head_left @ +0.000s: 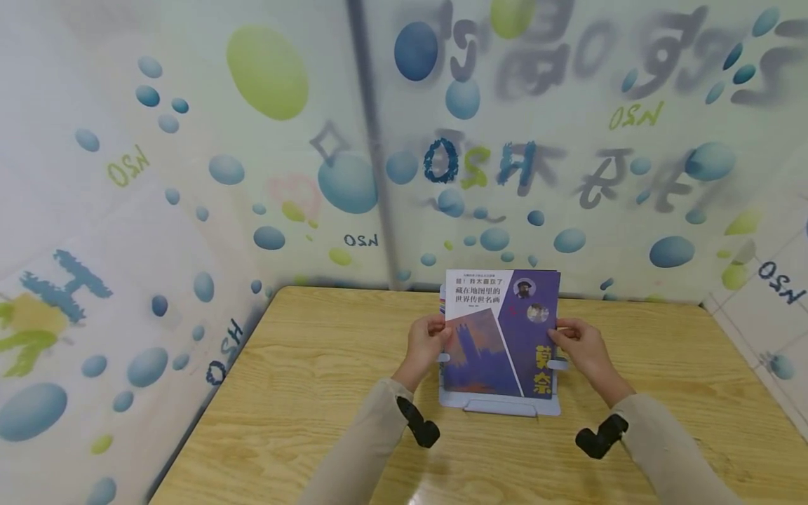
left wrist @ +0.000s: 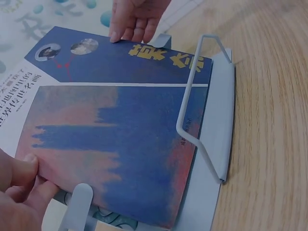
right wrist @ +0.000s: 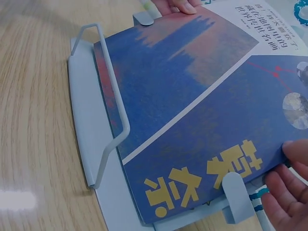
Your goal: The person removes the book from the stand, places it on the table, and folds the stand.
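A thin book [head_left: 533, 365] with a blue-purple cover, a painting and yellow characters leans on a pale metal book stand [head_left: 451, 402]. My left hand [head_left: 421, 348] pinches the book's left edge, thumb on the cover and fingers behind. On the opposite edge my right hand [head_left: 587, 351] holds it likewise. In the left wrist view, the stand's bent wire bar [left wrist: 185, 110] crosses in front of the cover's bottom. One side clip [left wrist: 81, 204] overlaps the left edge; another clip [right wrist: 236, 192] overlaps the right edge in the right wrist view.
The stand is on a light wood-grain table [head_left: 303, 393]. Behind the table is a pale wall covering [head_left: 303, 259] printed with blue and green bubbles. Each wrist wears a black camera mount, the left mount [head_left: 419, 424] and the right mount [head_left: 601, 436].
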Demonstrator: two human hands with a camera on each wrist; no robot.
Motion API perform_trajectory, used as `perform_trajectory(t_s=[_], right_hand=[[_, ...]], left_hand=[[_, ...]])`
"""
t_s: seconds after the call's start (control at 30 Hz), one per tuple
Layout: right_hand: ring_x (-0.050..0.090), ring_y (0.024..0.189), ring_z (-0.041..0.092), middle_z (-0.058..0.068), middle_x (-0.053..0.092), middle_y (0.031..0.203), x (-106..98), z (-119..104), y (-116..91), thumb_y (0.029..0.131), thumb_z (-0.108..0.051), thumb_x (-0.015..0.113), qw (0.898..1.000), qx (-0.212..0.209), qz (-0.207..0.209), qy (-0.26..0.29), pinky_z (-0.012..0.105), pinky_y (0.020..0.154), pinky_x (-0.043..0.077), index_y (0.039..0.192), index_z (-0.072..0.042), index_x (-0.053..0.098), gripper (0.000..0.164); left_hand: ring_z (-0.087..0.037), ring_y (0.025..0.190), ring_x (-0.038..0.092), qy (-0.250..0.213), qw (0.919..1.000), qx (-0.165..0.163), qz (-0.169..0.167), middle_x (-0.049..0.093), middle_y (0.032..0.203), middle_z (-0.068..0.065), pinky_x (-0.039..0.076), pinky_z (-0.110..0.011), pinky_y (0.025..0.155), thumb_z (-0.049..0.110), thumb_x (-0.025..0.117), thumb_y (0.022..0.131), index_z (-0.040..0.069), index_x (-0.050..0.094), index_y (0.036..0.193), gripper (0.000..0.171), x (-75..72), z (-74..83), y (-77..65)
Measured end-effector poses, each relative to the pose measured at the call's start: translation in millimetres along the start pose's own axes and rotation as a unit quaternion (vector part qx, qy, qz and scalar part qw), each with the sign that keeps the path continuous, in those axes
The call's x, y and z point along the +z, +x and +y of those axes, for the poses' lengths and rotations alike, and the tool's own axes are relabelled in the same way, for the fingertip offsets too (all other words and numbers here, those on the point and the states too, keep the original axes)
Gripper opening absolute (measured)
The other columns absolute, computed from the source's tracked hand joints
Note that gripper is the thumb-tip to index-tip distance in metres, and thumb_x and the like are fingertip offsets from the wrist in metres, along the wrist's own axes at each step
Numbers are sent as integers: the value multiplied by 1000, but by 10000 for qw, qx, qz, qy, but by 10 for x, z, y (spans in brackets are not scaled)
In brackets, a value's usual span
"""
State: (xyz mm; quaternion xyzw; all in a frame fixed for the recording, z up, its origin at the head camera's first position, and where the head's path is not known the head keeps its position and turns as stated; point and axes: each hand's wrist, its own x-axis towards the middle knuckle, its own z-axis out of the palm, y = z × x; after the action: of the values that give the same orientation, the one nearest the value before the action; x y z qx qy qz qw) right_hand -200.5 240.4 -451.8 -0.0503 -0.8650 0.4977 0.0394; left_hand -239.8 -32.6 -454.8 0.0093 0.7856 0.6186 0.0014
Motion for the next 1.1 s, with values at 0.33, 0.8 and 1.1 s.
perform_trajectory(t_s=[0.33, 0.8, 1.1], right_hand=[[54, 74, 3, 19, 61, 96, -17, -55, 25, 92, -15, 56, 9996, -207, 196, 76, 27, 70, 51, 110, 11, 53, 32], [54, 71, -3, 19, 62, 92, -110, -303, 112, 91, -17, 58, 9950, -723, 673, 117, 15, 60, 45, 107, 9, 56, 31], [55, 72, -1, 17, 61, 92, -205, -496, 142, 91, -16, 57, 9909, -1055, 825, 163, 14, 60, 44, 106, 8, 56, 29]], left_hand=[[-17, 76, 58, -329, 9994, 76, -58, 63, 90, -15, 50, -28, 67, -3, 60, 85, -10, 61, 102, 18, -32, 41, 9], [-11, 71, 55, -659, 9964, 508, -136, 64, 91, -18, 49, -22, 64, -3, 60, 85, -13, 60, 102, 19, -124, 231, 143], [-12, 74, 53, -913, 9923, 802, -250, 62, 95, -20, 48, -24, 67, -3, 60, 86, -12, 58, 104, 20, -191, 377, 194]])
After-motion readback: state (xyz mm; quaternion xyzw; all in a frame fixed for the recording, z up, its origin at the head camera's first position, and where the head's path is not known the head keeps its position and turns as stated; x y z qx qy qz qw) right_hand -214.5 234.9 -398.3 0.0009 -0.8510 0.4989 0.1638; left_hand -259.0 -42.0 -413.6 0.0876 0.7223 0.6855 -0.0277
